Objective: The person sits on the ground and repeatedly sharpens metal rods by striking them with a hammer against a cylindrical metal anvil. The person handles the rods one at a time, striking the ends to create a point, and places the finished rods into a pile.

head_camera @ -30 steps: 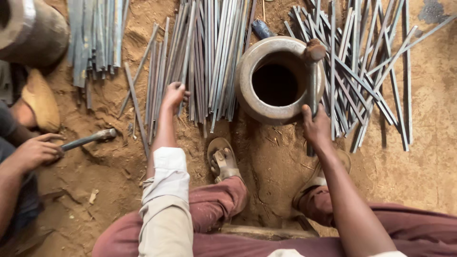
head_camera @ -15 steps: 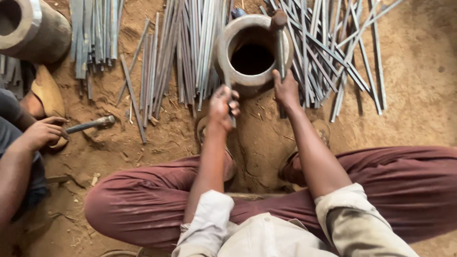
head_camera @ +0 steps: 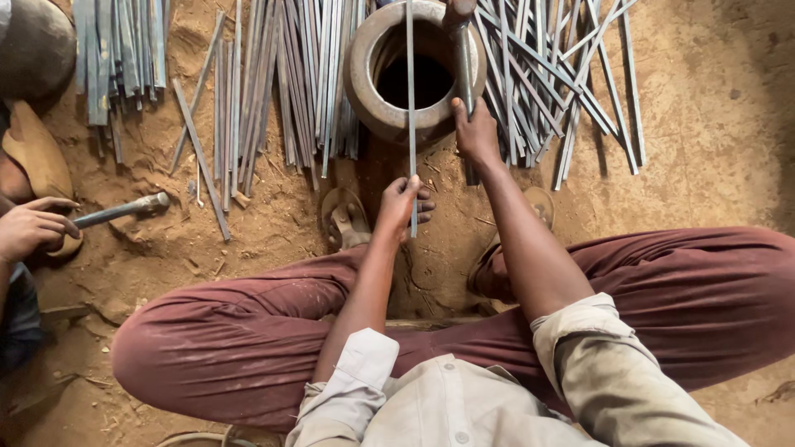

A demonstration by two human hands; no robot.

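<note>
My left hand [head_camera: 400, 201] grips the near end of a long thin metal rod [head_camera: 410, 99] that lies across the mouth of a heavy metal ring [head_camera: 363, 79] set in the sandy ground. My right hand [head_camera: 476, 132] holds the handle of a hammer [head_camera: 460, 33], whose head rests on the ring's far rim. I sit with both knees spread, feet in sandals on either side of the ring.
Loose piles of metal rods lie left [head_camera: 273, 74] and right [head_camera: 555, 74] of the ring. At the left edge another person's hand [head_camera: 29, 228] holds a second hammer [head_camera: 120, 209]. A round metal drum [head_camera: 33, 41] sits top left.
My left hand picked a rod from the left pile and brought it over the ring. My right hand stayed on the hammer by the ring's rim.
</note>
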